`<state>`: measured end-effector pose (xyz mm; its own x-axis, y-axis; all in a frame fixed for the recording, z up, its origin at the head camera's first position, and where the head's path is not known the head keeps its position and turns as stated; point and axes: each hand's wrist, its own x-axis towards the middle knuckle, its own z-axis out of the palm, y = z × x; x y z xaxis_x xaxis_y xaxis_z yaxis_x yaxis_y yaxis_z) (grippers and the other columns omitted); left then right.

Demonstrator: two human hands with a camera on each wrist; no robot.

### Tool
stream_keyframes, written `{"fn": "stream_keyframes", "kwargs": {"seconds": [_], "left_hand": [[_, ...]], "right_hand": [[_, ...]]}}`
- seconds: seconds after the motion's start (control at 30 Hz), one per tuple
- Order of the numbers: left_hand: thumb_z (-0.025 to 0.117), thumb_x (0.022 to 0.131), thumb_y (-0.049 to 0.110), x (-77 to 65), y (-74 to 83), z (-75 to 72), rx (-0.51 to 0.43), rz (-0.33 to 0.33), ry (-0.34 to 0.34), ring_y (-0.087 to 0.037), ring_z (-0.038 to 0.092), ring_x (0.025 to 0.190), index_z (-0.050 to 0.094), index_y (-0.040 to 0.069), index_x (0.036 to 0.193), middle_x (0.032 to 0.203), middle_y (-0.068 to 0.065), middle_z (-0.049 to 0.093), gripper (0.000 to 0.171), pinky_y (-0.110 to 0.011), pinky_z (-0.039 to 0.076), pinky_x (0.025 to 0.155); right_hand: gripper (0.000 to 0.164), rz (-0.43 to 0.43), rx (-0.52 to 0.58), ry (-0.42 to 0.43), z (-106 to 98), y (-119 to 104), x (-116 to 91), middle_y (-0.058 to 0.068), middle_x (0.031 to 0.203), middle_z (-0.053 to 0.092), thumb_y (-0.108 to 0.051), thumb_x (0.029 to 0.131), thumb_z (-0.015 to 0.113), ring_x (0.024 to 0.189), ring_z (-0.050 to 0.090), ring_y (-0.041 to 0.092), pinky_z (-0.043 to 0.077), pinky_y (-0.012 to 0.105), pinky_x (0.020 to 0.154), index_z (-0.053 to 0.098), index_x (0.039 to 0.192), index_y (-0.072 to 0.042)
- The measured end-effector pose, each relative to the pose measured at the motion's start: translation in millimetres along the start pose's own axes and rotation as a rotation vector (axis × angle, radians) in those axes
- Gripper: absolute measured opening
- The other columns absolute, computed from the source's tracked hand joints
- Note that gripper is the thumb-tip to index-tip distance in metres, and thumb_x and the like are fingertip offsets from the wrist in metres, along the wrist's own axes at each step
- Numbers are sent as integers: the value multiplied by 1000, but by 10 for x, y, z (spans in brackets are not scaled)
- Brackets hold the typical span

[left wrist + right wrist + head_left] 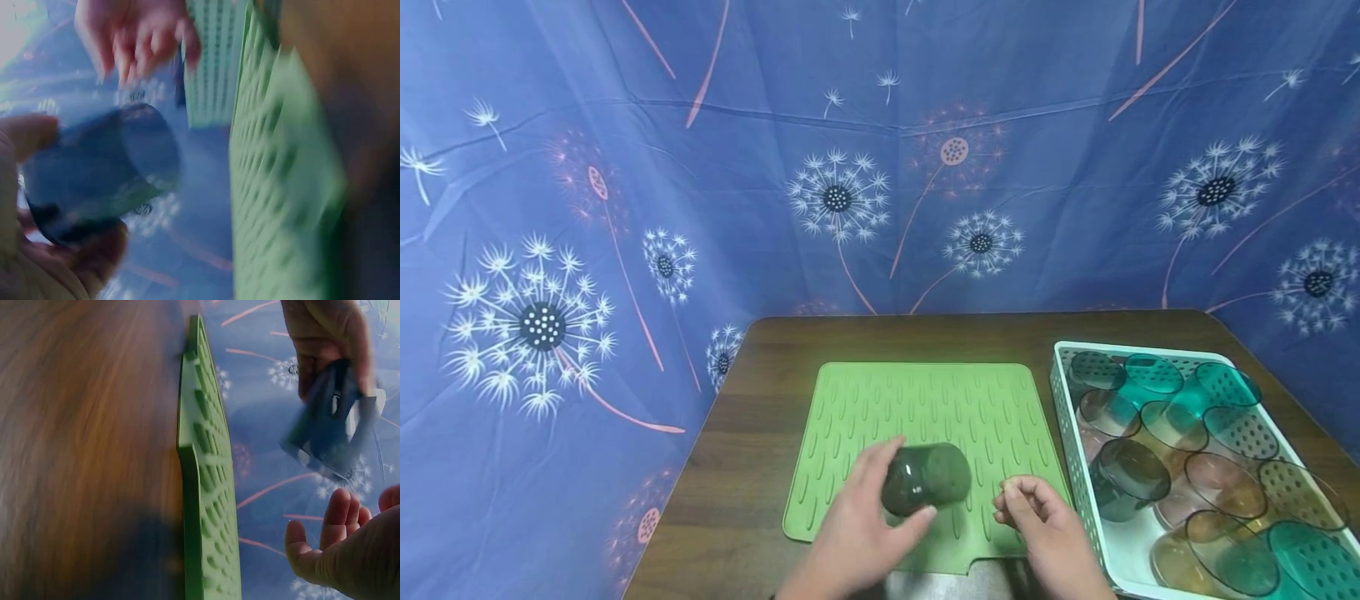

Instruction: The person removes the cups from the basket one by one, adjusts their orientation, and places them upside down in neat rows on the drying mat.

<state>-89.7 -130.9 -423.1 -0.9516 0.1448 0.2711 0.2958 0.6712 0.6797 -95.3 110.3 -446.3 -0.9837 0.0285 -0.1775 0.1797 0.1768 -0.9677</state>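
Observation:
A dark, see-through drinking glass (927,477) lies tilted on its side in the air above the green mat (917,408). My left hand (868,508) grips it round the base end, thumb and fingers on opposite sides, its mouth toward the right. In the left wrist view the glass (103,172) is blurred. To the right of the glass, my right hand (1041,521) hovers over the mat's right part with fingers loosely curled and nothing in them. The right wrist view shows a gap between the glass (331,425) and the right hand (350,550).
At the right, a white perforated basket (1060,400) holds several tinted glasses, among them a teal glass (1153,373) and a dark glass (1129,479). The brown wooden table (722,467) extends round the mat. A blue dandelion-print cloth (737,192) hangs behind.

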Motion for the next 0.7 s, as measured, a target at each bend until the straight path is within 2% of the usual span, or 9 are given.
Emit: {"fn": "stream_keyframes", "kwargs": {"seconds": [0.1, 0.2, 0.27, 0.37, 0.43, 0.57, 0.63, 0.7], "left_hand": [[81, 87, 46, 282, -146, -227, 105, -160, 23, -36, 66, 120, 37, 24, 161, 151, -14, 53, 89, -57, 59, 95], [80, 89, 46, 603, -357, -429, 182, -261, 31, -44, 62, 125, 31, 21, 165, 153, -22, 47, 94, -63, 55, 100], [78, 90, 45, 804, -500, -525, 201, -306, 17, -45, 59, 128, 26, 19, 167, 155, -25, 43, 96, -63, 52, 103], [76, 93, 43, 1075, -700, -590, 205, -345, -21, -45, 57, 130, 20, 18, 169, 157, -27, 35, 97, -61, 52, 104], [74, 95, 41, 1221, -803, -599, 212, -351, -41, -46, 57, 131, 18, 17, 169, 158, -27, 33, 96, -60, 52, 103], [72, 98, 38, 1408, -934, -583, 238, -360, -70, -48, 53, 136, 18, 17, 169, 161, -29, 31, 92, -61, 51, 104], [72, 98, 37, 1464, -966, -567, 248, -365, -78, -49, 51, 138, 19, 17, 168, 162, -29, 31, 91, -62, 50, 106], [72, 98, 35, 1507, -995, -546, 262, -363, -88, -50, 53, 136, 17, 17, 169, 162, -31, 32, 92, -62, 51, 103]], "right_hand": [[24, -21, -95, 7, -69, -8, -33, 6, 96, 68, -18, 110, 53, 83, 65, 9, 54, 26, 79, 60, 123, 1], [22, -52, -125, 12, -127, 12, -61, 5, 91, 67, -15, 109, 55, 79, 65, 10, 53, 27, 73, 61, 122, 1], [20, -87, -159, 30, -163, 29, -75, 2, 88, 66, -15, 108, 57, 76, 65, 9, 52, 27, 70, 62, 121, 0], [17, -174, -244, 72, -236, 45, -84, -5, 86, 65, -16, 107, 59, 75, 63, 4, 50, 25, 67, 66, 119, -6], [13, -272, -324, 123, -298, 42, -83, -9, 85, 65, -15, 105, 62, 77, 62, 0, 49, 22, 67, 68, 115, -10], [12, -459, -526, 276, -479, 3, -54, -13, 88, 67, -14, 98, 71, 82, 58, -7, 45, 15, 71, 72, 110, -16], [13, -489, -592, 331, -593, -23, -35, -10, 90, 68, -15, 97, 73, 83, 56, -8, 42, 12, 72, 73, 110, -15], [15, -478, -632, 355, -715, -45, -22, -6, 93, 70, -17, 98, 73, 84, 53, -11, 40, 12, 70, 72, 112, -12]]}}
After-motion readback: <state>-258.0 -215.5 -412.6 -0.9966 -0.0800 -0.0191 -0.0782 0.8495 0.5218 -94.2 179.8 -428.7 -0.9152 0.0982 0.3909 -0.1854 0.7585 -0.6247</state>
